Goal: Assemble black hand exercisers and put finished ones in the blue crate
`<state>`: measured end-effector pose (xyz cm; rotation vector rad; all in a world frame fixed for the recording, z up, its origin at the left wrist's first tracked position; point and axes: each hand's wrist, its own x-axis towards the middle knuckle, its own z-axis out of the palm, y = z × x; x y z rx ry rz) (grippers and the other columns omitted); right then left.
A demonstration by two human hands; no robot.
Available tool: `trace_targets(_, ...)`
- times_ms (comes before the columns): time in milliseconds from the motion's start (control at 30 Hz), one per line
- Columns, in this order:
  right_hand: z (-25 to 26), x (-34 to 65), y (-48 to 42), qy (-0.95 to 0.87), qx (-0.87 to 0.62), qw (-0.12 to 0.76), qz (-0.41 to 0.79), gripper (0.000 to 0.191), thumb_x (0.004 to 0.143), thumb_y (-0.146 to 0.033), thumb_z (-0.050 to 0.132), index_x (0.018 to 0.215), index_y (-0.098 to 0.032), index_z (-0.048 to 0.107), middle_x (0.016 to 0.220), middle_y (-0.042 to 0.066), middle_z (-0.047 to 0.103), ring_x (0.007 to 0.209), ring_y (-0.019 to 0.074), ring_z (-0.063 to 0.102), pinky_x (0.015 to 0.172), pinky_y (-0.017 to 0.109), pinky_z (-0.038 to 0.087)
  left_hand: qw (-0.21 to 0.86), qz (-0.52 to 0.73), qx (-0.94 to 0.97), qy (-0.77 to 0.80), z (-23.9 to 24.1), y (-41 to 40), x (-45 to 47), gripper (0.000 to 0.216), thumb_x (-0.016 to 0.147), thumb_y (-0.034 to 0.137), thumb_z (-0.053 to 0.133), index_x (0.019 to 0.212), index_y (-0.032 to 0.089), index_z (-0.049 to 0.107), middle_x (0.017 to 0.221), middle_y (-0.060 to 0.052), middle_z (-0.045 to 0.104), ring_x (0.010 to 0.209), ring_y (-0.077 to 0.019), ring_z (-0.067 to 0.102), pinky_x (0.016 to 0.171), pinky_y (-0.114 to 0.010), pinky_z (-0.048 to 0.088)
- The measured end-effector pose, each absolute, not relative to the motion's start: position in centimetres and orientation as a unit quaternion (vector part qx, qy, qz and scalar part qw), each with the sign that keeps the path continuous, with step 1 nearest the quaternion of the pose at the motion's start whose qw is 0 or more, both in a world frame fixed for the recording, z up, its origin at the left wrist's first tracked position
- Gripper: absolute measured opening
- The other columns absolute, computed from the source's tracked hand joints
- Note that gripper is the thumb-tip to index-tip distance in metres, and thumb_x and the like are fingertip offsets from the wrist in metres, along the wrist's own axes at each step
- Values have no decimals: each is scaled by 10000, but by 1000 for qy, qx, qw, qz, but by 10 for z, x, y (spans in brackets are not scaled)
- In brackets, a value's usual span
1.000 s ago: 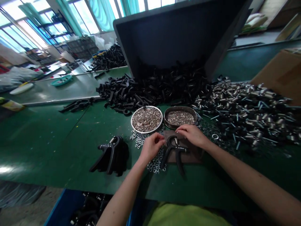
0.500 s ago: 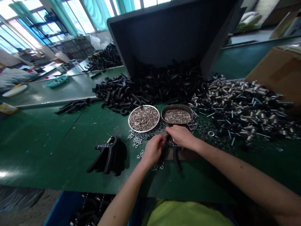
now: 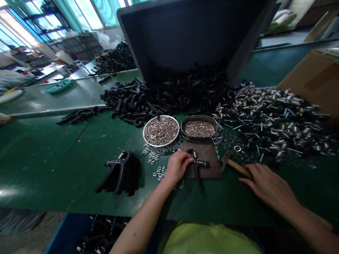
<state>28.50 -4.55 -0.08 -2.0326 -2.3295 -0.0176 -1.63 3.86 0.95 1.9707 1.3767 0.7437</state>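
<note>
My left hand (image 3: 178, 165) pinches the upper part of a black hand grip strengthener (image 3: 197, 173), which has a metal spring near its top. The strengthener lies over a flat brown metal plate (image 3: 209, 155), one handle pointing toward me; the other is partly hidden by my hand. To the right, my right hand (image 3: 267, 183) is closed around the wooden handle of a hammer (image 3: 239, 168), whose head rests beside the plate's right edge. Small nuts (image 3: 160, 173) lie scattered near my left hand. Several similar strengtheners (image 3: 122, 173) stand grouped at the left.
Behind the plate sit a white-rimmed dish of small metal pins (image 3: 161, 131) and a dark tin (image 3: 200, 127) of tiny parts. A large grey bin (image 3: 185, 38) spills black handles (image 3: 169, 95). Springs and screws (image 3: 278, 120) are heaped right, near a cardboard box (image 3: 315, 77).
My right hand has left the strengthener and moved right to the hammer's handle. My left hand stays on the strengthener. The view has shifted slightly.
</note>
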Motion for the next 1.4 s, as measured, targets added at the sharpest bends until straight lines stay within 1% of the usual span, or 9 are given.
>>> trace_targets(167,-7,288,-54,-709,-704,33,-9,293,879,-385,386,942,-162,565,881,127,647,755,278,617,631,394,466,218,251,802,497,1,37,-13,140,873,266,533,820,196,642,818,-30,606,787,-150,557,706,-244,430)
trace_targets(433,43,216,-5,-727,-633,172,202,365,925,-306,308,1247,-249,469,1135,71,657,948,232,643,769,340,477,128,159,846,494,7,33,-10,231,914,326,446,831,239,642,848,-37,609,828,-169,516,730,-268,417)
trace_targets(633,34,215,-1,-693,-639,159,293,312,923,-362,322,1112,-243,539,977,61,687,844,213,647,724,315,467,156,194,828,502,7,26,-15,140,884,312,503,913,235,616,922,-39,606,862,-175,548,748,-276,446)
trace_targets(733,25,231,-30,-589,-678,215,382,383,917,-459,287,1116,-220,511,704,24,632,609,172,606,549,274,452,188,215,778,559,5,15,-21,224,830,333,582,1017,212,564,989,-51,586,839,-174,574,736,-284,463)
trace_targets(867,20,231,-64,-505,-700,238,446,435,904,-514,285,1118,-207,505,557,-21,536,455,142,522,407,247,380,200,196,742,610,1,4,-23,121,811,267,582,900,188,557,887,-43,598,792,-181,582,709,-288,462)
trace_targets(967,32,214,-65,-568,-683,232,397,390,914,-454,305,1124,-219,534,670,23,632,597,170,617,526,271,476,188,194,744,612,0,4,-20,92,807,247,570,871,183,555,867,-45,600,775,-180,577,698,-286,458)
trace_targets(1100,45,192,-46,-703,-632,216,246,378,920,-318,311,1229,-219,505,1134,92,654,975,225,642,811,352,510,175,195,751,606,-2,6,-19,103,812,259,558,886,188,554,875,-46,600,769,-180,574,692,-285,456)
trace_targets(1233,27,194,-37,-769,-611,114,150,356,925,-288,341,1227,-233,523,1111,62,677,852,212,680,724,344,539,174,184,758,602,0,5,-20,142,807,234,558,936,178,580,889,-59,606,780,-188,577,702,-290,459)
trace_targets(1400,0,232,-57,-775,-618,116,-66,369,942,-317,372,1256,-203,529,985,61,695,772,180,663,598,285,493,218,193,771,566,9,5,-23,368,849,189,487,1196,263,583,898,-58,592,789,-194,567,718,-315,457)
